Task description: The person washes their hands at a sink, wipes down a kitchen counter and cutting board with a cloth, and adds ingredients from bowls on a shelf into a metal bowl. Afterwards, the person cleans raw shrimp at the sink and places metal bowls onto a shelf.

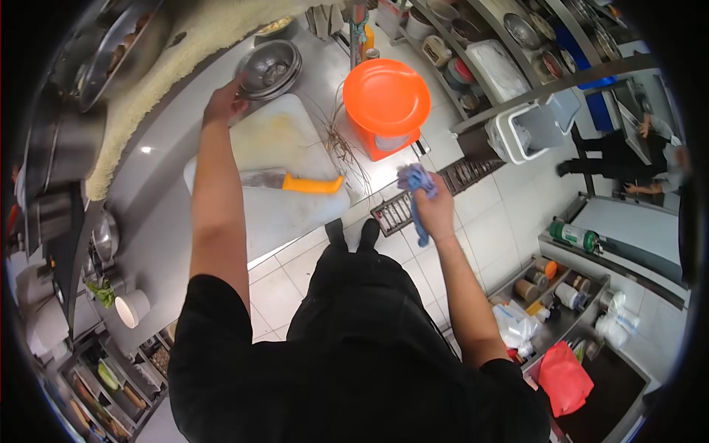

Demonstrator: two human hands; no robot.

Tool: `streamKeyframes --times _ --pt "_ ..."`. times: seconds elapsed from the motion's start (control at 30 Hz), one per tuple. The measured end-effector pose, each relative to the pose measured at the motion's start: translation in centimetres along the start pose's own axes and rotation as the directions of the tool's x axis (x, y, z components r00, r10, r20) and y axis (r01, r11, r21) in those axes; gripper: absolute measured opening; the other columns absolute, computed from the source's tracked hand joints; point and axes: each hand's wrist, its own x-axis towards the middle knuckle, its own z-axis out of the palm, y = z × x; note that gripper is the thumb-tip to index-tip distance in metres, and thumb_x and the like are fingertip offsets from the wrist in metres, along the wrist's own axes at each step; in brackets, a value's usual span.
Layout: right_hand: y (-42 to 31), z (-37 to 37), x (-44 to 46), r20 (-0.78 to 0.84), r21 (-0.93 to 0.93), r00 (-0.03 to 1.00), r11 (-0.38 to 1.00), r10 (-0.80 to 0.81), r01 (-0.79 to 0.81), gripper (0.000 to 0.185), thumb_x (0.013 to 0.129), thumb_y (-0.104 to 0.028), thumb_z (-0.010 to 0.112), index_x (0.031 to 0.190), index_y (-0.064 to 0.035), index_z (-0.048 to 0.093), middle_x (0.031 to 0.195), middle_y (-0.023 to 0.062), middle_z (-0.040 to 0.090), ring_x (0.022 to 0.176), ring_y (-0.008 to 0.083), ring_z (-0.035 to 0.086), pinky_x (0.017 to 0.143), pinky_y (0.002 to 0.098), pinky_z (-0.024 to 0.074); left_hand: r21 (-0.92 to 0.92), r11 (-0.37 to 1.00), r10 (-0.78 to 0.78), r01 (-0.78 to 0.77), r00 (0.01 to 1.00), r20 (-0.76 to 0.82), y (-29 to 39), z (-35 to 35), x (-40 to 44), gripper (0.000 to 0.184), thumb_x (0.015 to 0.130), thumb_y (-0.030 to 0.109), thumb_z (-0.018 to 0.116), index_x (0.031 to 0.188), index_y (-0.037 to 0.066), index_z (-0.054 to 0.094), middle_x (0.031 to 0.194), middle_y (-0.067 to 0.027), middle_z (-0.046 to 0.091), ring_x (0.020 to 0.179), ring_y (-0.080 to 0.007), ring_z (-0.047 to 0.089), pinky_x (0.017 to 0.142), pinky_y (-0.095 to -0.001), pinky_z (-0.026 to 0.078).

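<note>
My left hand (223, 105) reaches over the counter beside a stack of metal bowls (269, 66). Its fingers are apart, with one at the bowls' rim; I cannot tell whether it touches. My right hand (434, 210) is closed around a crumpled blue-purple cloth (418, 179), held above the floor past the counter edge. Under my left arm lies a white cutting board (273, 136) with yellowish stains. A knife with a yellow handle (314, 184) rests on the board, its blade partly behind my forearm.
An orange scale with a round orange plate (386, 90) stands at the counter's right end, beside thin brown strands (340, 144). A floor drain grate (395, 214) and a grey bin (528, 131) are to the right. Another person (657, 159) works at far right.
</note>
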Motion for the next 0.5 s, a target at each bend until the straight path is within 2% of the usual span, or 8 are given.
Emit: streamKeyframes --times 0.07,0.1,0.17,0.23,0.33,0.37,0.43,0.5 --pt "-1.3 1.9 -0.4 0.002 -0.128 1.0 0.992 -0.018 0.018 0.04 0.084 -0.017 0.067 0.12 -0.0007 0.067 0.102 0.0193 0.072 0.092 0.0325 0.071 0.084 0.0396 0.0553 0.131 0.99 -0.057 0.045 0.994 0.092 0.0 0.5 2.5 0.034 0.088 0.034 0.08 0.102 0.006 0.07 0.086 -0.0042 0.065 0.074 -0.0141 0.062 0.059 -0.0264 0.053" --pt "-2.2 2.9 -0.4 0.008 -0.187 0.999 0.982 -0.034 0.035 0.041 0.083 -0.018 0.067 0.121 -0.0013 0.067 0.104 0.0209 0.071 0.094 0.0357 0.07 0.086 0.0416 0.0553 0.119 0.992 -0.066 0.052 0.991 0.119 0.0 0.6 3.4 0.032 0.087 0.033 0.081 0.101 0.006 0.07 0.086 -0.0035 0.065 0.073 -0.0136 0.062 0.058 -0.0261 0.052" --pt "-5.0 3.6 -1.8 0.048 -0.27 0.986 0.948 -0.162 0.169 0.044 0.081 -0.02 0.068 0.122 -0.0021 0.066 0.107 0.0204 0.069 0.098 0.0371 0.069 0.087 0.0434 0.0548 0.091 0.993 -0.086 0.072 0.983 0.163 -0.9 0.5 4.4 0.029 0.086 0.029 0.081 0.099 0.006 0.071 0.087 -0.0019 0.066 0.072 -0.0126 0.061 0.057 -0.0255 0.05" --pt "-8.3 3.8 -2.9 0.129 -0.36 0.954 0.884 -0.271 0.299 0.049 0.079 -0.019 0.071 0.126 -0.0061 0.065 0.108 0.0183 0.067 0.1 0.038 0.067 0.087 0.0457 0.0546 0.088 0.995 -0.05 0.04 0.993 0.11 -1.2 1.1 3.9 0.026 0.086 0.026 0.08 0.095 0.004 0.071 0.085 -0.0026 0.067 0.068 -0.0126 0.06 0.054 -0.0262 0.048" --pt "-14.6 5.1 -2.6 0.235 -0.358 0.913 0.844 -0.333 0.399 0.049 0.078 -0.019 0.072 0.125 -0.0092 0.065 0.108 0.0174 0.067 0.101 0.0385 0.066 0.086 0.0463 0.0544 0.115 0.992 0.056 -0.06 0.998 0.041 -1.3 -0.6 2.0 0.023 0.087 0.024 0.079 0.091 0.003 0.07 0.079 -0.0034 0.066 0.062 -0.0129 0.058 0.052 -0.0264 0.046" --pt "-16.7 5.9 -2.0 0.239 -0.341 0.88 0.813 -0.412 0.473 0.046 0.079 -0.019 0.071 0.124 -0.0121 0.066 0.106 0.0161 0.067 0.099 0.0383 0.066 0.084 0.0468 0.0547 0.131 0.986 0.098 -0.1 0.995 0.017 -1.3 -1.6 0.5 0.023 0.087 0.024 0.078 0.089 0.002 0.069 0.077 -0.0036 0.065 0.06 -0.013 0.057 0.051 -0.0263 0.045" --pt "-19.9 8.0 0.1 0.262 -0.362 0.821 0.738 -0.507 0.57 0.041 0.08 -0.018 0.07 0.12 -0.0117 0.066 0.102 0.0171 0.067 0.098 0.0383 0.067 0.082 0.0471 0.0553 0.102 0.991 0.089 -0.087 0.996 -0.012 -0.5 -4.5 -4.4 0.023 0.087 0.023 0.078 0.089 0.002 0.069 0.074 -0.0042 0.065 0.056 -0.0131 0.055 0.049 -0.0266 0.044" --pt "-21.8 10.9 3.5 0.315 -0.438 0.824 0.697 -0.471 0.567 0.044 0.085 -0.021 0.067 0.128 -0.0142 0.066 0.108 0.0162 0.068 0.1 0.0372 0.068 0.084 0.0473 0.0554 0.079 0.991 0.114 -0.11 0.993 -0.043 -0.6 -7.8 -9.9 0.023 0.086 0.023 0.078 0.089 0.003 0.068 0.073 -0.0043 0.064 0.054 -0.013 0.053 0.047 -0.0273 0.042"
